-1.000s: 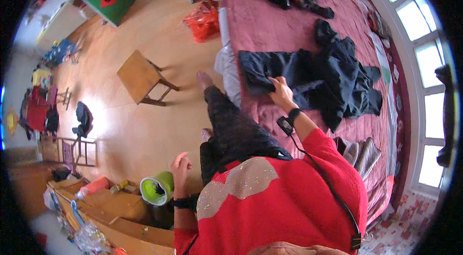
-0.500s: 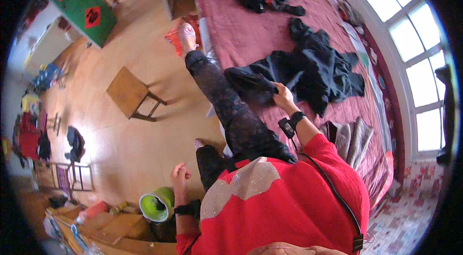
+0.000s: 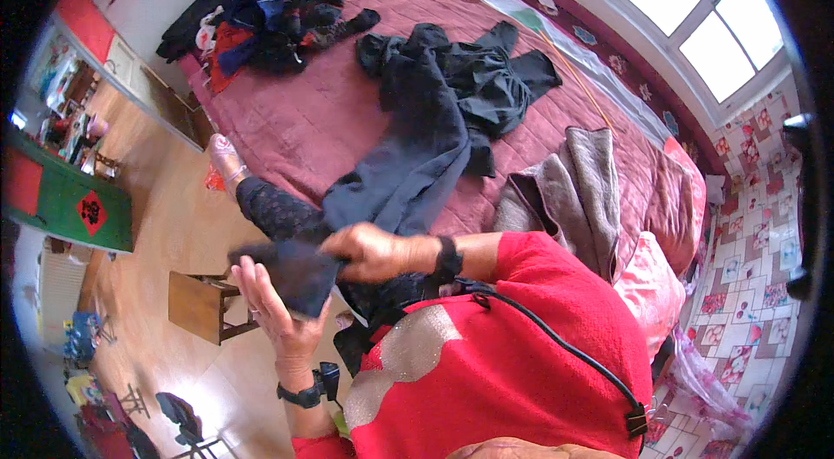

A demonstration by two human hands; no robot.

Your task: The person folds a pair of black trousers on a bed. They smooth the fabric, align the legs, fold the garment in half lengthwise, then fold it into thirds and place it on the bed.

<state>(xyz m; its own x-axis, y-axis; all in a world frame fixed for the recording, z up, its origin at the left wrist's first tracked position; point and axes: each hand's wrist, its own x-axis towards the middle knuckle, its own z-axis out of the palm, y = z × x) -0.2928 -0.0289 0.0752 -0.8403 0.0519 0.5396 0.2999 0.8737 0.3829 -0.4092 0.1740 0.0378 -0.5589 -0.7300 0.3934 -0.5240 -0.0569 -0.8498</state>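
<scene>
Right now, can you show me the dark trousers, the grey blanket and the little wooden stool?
dark trousers (image 3: 408,172), head view, on the leg.
grey blanket (image 3: 578,190), head view, its middle fold.
wooden stool (image 3: 195,307), head view, its seat.

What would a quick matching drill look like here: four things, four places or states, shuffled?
Things:
1. dark garment end
2. grey towel
3. clothes pile
4. wooden stool

Places or states:
A. on the floor beside the bed
B. heaped at the bed's far corner
C. held between the left hand and right hand
D. lying on the bed near the pink pillow

Pairs: 1-C, 2-D, 3-B, 4-A
</scene>
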